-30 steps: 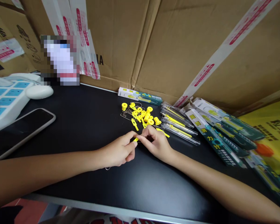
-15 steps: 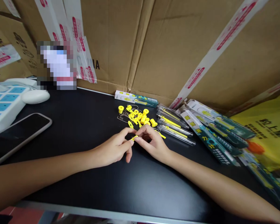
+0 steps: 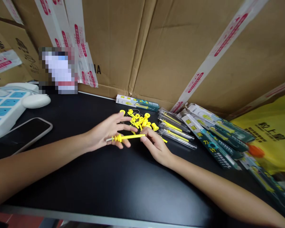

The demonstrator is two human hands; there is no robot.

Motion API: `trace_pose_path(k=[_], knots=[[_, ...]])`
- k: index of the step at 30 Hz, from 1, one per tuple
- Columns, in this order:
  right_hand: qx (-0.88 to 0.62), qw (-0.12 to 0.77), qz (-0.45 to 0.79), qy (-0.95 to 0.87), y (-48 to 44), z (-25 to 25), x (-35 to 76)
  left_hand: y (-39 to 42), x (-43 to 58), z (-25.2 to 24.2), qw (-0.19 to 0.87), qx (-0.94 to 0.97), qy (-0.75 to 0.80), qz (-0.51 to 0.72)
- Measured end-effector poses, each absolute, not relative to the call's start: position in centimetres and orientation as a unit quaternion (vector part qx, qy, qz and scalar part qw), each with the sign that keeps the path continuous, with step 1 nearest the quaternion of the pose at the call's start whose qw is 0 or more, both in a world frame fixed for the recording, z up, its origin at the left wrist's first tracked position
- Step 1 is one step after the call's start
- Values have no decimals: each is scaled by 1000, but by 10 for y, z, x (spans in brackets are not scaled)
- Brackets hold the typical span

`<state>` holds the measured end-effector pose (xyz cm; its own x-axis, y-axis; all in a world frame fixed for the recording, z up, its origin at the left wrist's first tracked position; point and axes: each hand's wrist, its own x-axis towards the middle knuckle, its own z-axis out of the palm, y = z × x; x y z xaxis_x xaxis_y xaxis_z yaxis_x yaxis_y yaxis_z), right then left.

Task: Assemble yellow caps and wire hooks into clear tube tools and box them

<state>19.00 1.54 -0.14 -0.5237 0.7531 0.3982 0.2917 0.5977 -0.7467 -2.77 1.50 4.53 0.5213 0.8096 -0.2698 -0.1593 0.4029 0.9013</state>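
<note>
A long thin yellow tool [image 3: 128, 137] with a metal tip lies level between my two hands over the black table [image 3: 90, 177]. My right hand [image 3: 156, 145] pinches its right end with thumb and forefinger. My left hand [image 3: 106, 131] has its fingers spread, with the tool's left part resting across the palm and lower fingers. Just behind the hands lies a small heap of yellow plastic pieces and wire loops [image 3: 139, 118].
Clear tubes with yellow tools [image 3: 175, 129] and printed green-and-white packets [image 3: 211, 133] lie at the right, and one packet [image 3: 137, 103] rests by the cardboard wall. A phone [image 3: 26, 133], a white power strip [image 3: 2, 107] and a yellow bag [image 3: 270, 133] flank the table.
Both hands pinched a small yellow piece close together before. Now the left hand has opened and shifted left, and a long yellow tool shows stretched between the hands.
</note>
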Motion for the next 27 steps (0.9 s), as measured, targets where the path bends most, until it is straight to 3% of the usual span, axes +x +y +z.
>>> trace_pose_path(k=[8, 12, 18, 23, 27], knots=[[-304, 320, 295, -847, 14, -3, 190, 18, -31, 45, 737, 430, 290, 433], [-289, 303, 264, -869, 12, -4, 189, 7, -18, 34, 723, 466, 301, 411], [-278, 292, 269, -875, 12, -2, 189, 5, -14, 23, 586, 600, 367, 401], [-286, 286, 277, -872, 12, -2, 189, 10, -17, 23, 458, 628, 429, 461], [-290, 276, 282, -872, 12, -3, 189, 12, -19, 27, 446, 578, 427, 533]])
